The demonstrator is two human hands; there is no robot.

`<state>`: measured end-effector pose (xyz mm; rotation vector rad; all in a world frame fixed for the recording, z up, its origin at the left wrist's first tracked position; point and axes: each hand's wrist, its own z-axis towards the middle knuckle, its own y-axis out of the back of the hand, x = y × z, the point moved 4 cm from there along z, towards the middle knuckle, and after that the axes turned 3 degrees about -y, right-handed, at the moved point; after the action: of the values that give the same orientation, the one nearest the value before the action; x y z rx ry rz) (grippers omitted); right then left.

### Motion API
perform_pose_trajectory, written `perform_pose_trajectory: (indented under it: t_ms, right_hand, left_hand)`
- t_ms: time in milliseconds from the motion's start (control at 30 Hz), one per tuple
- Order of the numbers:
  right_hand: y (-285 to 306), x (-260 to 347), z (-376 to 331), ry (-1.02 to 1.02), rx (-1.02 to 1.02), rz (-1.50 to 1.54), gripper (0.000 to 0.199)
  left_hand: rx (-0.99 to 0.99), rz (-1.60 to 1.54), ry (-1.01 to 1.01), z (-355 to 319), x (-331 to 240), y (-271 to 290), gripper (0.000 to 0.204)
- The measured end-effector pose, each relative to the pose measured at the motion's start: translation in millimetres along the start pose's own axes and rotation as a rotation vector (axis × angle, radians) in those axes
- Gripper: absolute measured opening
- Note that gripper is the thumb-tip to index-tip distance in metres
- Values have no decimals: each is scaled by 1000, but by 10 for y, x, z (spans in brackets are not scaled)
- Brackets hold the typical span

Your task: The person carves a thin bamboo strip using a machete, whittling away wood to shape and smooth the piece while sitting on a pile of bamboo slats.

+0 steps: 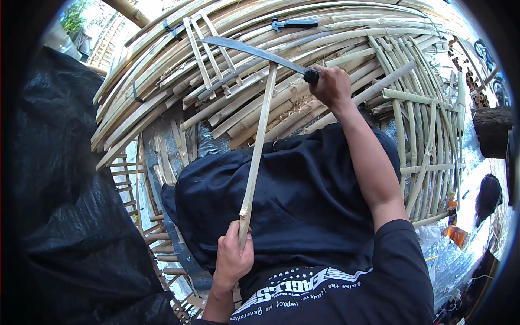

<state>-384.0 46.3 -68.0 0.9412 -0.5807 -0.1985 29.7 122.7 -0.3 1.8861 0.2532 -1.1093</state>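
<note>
My left hand [234, 255] is closed round the lower end of a long, narrow bamboo strip [257, 146], which slants up and away over my lap. In my right hand [331, 86] is the black handle of a machete [254, 51], its long blade pointing to the far left. The blade meets the far end of the strip; whether it has cut into the wood I cannot tell. Beyond my knees lie many split bamboo pieces [287, 111] in a thick pile, with the machete held over them.
A hammer [295, 24] lies on the far part of the pile. Three short pale strips [208, 54] rest across it to the left. Bamboo lattice [422, 119] stands at the right, near a small bottle [452, 205]. Black sheeting [76, 189] hangs at the left.
</note>
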Motion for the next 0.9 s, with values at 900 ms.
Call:
perform_pose_trajectory:
  t_ms: [900]
  right_hand:
    - [-193, 219, -305, -409, 247, 581, 37]
  left_hand:
    - [277, -772, 218, 795, 164, -622, 23]
